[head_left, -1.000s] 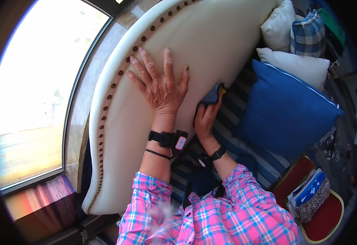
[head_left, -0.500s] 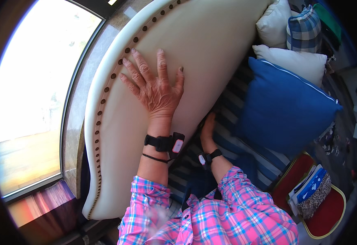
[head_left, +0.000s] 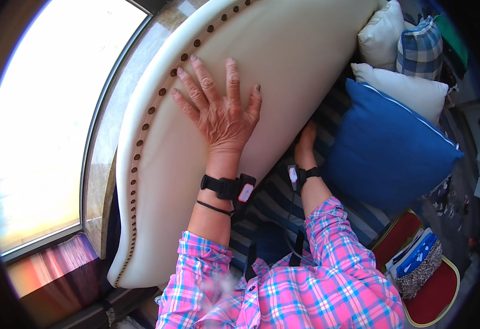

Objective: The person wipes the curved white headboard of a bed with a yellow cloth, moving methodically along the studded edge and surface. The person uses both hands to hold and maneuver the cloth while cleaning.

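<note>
My left hand (head_left: 223, 118) lies flat on a cream padded backrest or headboard (head_left: 284, 60), its fingers spread and pointing toward the row of dark studs along the curved rim. Nothing is held in it. Down by the padded piece's lower right edge, my right hand (head_left: 306, 143) reaches over a dark-and-grey striped surface (head_left: 262, 211). Its fingers are mostly hidden at that edge, so I cannot see whether they grip anything. Both wrists carry black straps with small devices.
A blue cushion (head_left: 385, 148) leans right of my right hand, with a white cushion (head_left: 410, 90), a cream cushion (head_left: 381, 35) and a checked cushion (head_left: 420, 49) beyond. At lower right lies an opened red case (head_left: 434, 293) holding folded fabric. A bright window (head_left: 59, 120) borders the left.
My right hand has moved farther away along the padded piece's lower edge. The left hand stays spread on the padding, and the whole view has shifted slightly.
</note>
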Motion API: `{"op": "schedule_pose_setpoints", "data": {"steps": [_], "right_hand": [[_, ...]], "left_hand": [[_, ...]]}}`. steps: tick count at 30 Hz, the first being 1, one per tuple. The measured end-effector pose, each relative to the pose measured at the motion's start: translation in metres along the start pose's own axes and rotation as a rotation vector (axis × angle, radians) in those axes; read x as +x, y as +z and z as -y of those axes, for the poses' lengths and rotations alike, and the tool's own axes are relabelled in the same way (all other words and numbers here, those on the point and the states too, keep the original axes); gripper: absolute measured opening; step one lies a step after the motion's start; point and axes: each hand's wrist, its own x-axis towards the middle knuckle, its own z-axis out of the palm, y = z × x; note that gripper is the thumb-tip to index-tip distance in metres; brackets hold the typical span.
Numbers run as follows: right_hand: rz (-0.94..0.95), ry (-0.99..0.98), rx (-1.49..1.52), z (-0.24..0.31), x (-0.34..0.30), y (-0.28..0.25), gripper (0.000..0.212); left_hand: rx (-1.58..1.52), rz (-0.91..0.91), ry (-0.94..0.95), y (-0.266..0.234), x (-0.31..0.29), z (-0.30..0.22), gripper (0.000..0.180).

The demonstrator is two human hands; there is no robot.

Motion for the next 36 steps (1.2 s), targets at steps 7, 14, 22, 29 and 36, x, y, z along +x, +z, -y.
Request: {"op": "schedule_pose_setpoints", "data": {"steps": [7,14,22,29,36], "right_hand": [[-0.13,0.416,0.161,-0.025,-0.122,0.012,0.048],[-0.276,0.612,0.03,-0.114,-0.218,-0.001,0.048],[-0.178,0.245,-0.008,-0.08,-0.161,0.009,0.049],[-0.146,-0.41,-0.57,-0.021,-0.215,0.032,0.059],[-0.066,-0.15,-0.371,-0.004,-0.155,0.024,0.056]], "left_hand": [[-0.041,0.004,-0.006,-0.001,0.002,0.0,0.075],[-0.156,0.09,0.04,-0.023,-0.005,0.008,0.074],[-0.03,0.134,-0.021,-0.085,-0.072,0.073,0.074],[0.069,0.11,-0.045,-0.08,-0.095,0.077,0.073],[0.065,0.093,-0.04,-0.082,-0.094,0.076,0.072]]}}
